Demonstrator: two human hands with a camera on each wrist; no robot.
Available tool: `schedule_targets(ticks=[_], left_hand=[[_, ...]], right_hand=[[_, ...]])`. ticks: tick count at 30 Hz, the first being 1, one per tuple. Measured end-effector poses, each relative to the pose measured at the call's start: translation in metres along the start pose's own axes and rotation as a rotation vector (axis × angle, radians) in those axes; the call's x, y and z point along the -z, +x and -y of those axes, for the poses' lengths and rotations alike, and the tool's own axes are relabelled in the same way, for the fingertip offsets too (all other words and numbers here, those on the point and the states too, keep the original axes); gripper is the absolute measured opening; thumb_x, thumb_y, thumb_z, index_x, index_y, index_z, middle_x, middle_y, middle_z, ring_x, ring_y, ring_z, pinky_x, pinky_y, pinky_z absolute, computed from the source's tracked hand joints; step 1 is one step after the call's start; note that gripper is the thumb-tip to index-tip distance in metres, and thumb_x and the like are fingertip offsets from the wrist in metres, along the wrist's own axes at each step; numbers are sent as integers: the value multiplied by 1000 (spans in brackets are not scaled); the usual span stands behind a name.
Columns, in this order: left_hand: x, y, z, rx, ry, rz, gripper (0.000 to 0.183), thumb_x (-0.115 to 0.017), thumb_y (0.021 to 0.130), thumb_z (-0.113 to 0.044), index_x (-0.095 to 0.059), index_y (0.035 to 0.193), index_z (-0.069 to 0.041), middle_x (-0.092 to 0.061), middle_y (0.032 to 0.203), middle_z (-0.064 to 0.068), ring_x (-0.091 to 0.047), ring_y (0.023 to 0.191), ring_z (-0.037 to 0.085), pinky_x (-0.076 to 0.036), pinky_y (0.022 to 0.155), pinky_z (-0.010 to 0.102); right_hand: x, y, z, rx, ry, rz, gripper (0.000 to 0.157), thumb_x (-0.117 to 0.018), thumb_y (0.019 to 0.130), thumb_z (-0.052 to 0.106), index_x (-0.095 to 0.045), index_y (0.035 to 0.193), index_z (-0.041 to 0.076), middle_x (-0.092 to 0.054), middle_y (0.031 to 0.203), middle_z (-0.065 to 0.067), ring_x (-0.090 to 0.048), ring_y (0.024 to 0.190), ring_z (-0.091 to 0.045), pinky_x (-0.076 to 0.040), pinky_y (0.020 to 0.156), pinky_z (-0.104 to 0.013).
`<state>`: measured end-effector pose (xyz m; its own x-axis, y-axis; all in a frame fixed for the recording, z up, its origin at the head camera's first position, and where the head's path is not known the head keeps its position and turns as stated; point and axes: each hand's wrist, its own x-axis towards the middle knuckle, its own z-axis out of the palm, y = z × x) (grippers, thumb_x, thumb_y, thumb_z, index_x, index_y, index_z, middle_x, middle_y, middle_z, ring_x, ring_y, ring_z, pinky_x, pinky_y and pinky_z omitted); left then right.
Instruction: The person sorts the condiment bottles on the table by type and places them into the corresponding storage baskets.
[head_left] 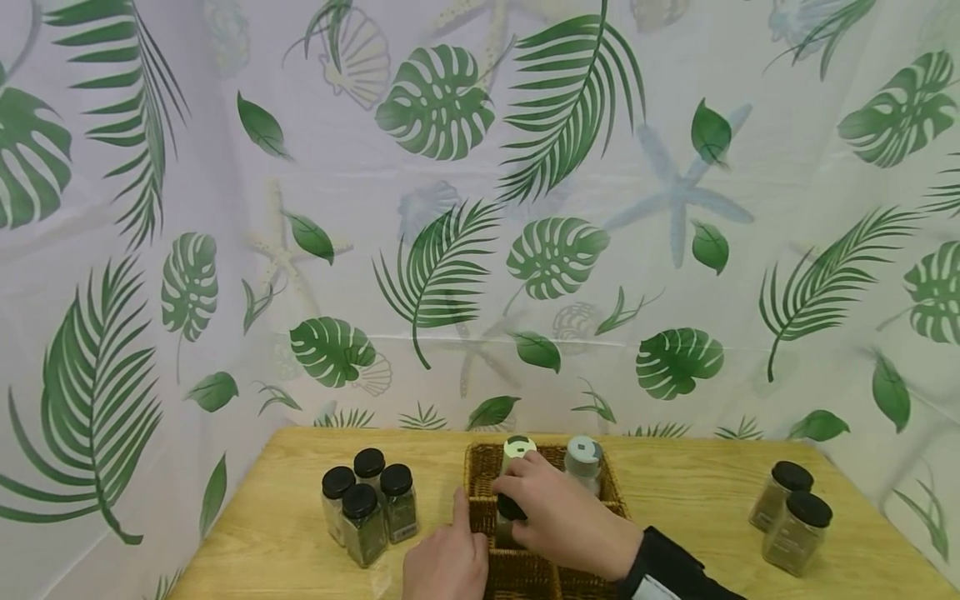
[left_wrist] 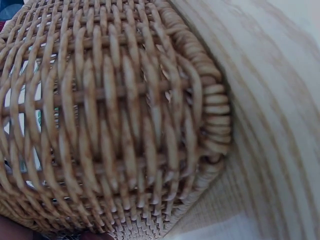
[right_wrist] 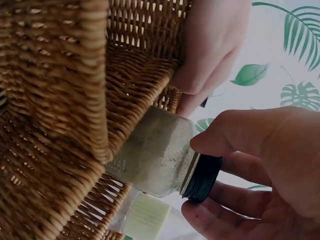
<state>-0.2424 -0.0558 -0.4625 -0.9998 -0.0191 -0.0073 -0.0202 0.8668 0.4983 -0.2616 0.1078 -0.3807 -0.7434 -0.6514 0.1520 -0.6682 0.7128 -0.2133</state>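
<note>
My right hand (head_left: 566, 517) grips a clear glass spice jar (right_wrist: 160, 150) by its black lid, thumb on one side and fingers on the other. The jar's lower part sits inside a compartment of a brown wicker basket (head_left: 468, 471), with pale grains visible in the right wrist view. My left hand (head_left: 448, 562) holds the basket's left wall, its index finger straight along the rim. The left wrist view is mostly filled by the woven side (left_wrist: 110, 110). In a back compartment stands a shaker with a pale green top (head_left: 519, 447), partly hidden by my right hand.
Another shaker with a grey-white top (head_left: 583, 454) stands in the basket's back right. Several black-lidded jars (head_left: 366, 525) cluster left of the basket. Two more black-lidded jars (head_left: 797, 533) stand at the table's right. A leaf-patterned cloth (head_left: 480, 250) hangs behind the wooden table (head_left: 690, 500).
</note>
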Motion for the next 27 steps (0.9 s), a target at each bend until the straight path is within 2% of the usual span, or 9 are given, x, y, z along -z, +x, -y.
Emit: schedule_targets(ticks=[5, 11, 27], left_hand=[[1, 0, 0, 9, -5, 7, 55, -52, 101, -26, -44, 152, -9, -46, 47, 5, -22, 40, 16, -17, 43, 34], [1, 0, 0, 18, 2, 18, 55, -52, 101, -28, -44, 152, -10, -45, 47, 5, -22, 40, 16, -18, 43, 34], [0, -1, -1, 16, 4, 6, 55, -52, 100, -27, -45, 152, -9, -43, 46, 5, -19, 40, 17, -17, 43, 35]], right_hand=[[-6, 5, 0, 21, -12, 11, 34, -73, 86, 8, -72, 120, 13, -64, 109, 0, -53, 97, -15, -51, 74, -26], [-11, 8, 0, 67, -21, 11, 34, -72, 86, 5, -72, 119, 14, -63, 108, 1, -53, 95, -12, -50, 77, -27], [-10, 11, 0, 64, -31, 52, 36, -74, 87, 6, -70, 122, 15, -64, 113, 0, -57, 101, -17, -52, 82, -29]])
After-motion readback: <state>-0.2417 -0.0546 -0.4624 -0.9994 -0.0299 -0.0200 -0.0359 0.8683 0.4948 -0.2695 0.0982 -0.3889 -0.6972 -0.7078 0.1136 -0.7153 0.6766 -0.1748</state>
